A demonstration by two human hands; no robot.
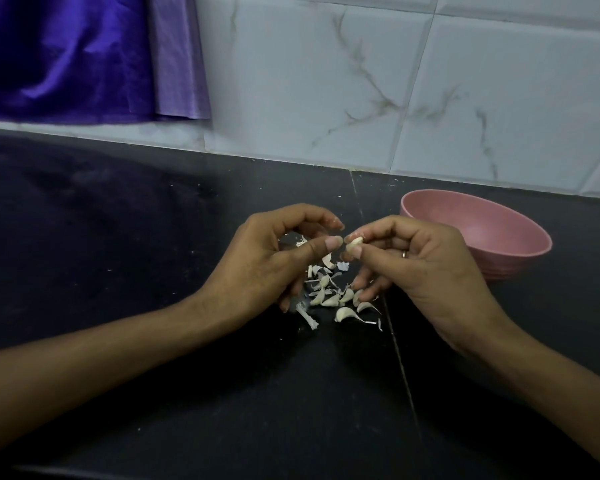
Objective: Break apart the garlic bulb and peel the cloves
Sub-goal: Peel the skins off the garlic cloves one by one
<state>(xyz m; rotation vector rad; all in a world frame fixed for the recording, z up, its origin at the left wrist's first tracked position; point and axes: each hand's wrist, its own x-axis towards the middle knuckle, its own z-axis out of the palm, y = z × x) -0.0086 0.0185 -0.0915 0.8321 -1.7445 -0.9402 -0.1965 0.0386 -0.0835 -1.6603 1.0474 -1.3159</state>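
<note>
One garlic clove (354,244) sits pinched in the right hand (420,268); left hand (267,261) loosely curled, empty.

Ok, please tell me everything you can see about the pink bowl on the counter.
The pink bowl is round, with a thin rim and a matte surface that looks like plastic, faintly speckled. It stands upright on the dark counter, close to the tiled wall and behind the right hand, which hides part of its near side. Ridges at its base suggest that it may be stacked on other bowls. The visible part of its inside looks empty. Nothing visibly touches it except the counter.
</note>
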